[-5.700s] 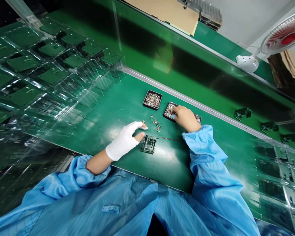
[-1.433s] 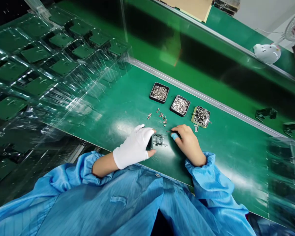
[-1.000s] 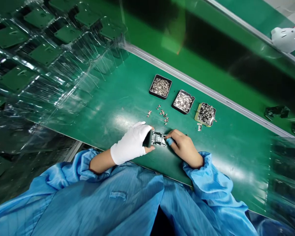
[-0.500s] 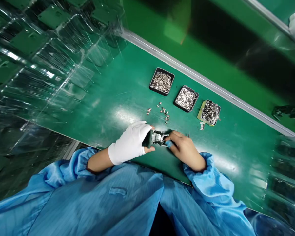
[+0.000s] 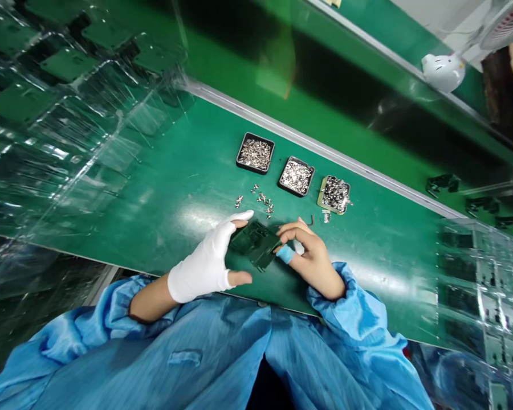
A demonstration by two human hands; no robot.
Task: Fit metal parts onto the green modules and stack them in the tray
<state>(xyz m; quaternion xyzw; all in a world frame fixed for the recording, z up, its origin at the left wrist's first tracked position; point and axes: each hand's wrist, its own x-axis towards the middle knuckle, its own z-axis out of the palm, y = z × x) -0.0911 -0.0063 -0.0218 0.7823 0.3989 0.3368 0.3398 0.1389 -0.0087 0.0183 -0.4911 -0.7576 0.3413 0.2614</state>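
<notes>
Green workbench (image 5: pixel 183 165) spreads beneath both hands, with two black trays (image 5: pixel 291 192) of small metal parts beyond them and loose metal pieces (image 5: pixel 265 199) scattered nearer. Between the hands lies a tilted dark green part (image 5: pixel 256 242). Its right edge is pinched by the thumb and fingers of the right hand (image 5: pixel 312 256). White-gloved, the left hand (image 5: pixel 203 265) has thumb and forefinger spread wide at the part's left side; whether the forefinger actually touches it is hard to tell from this angle.
</notes>
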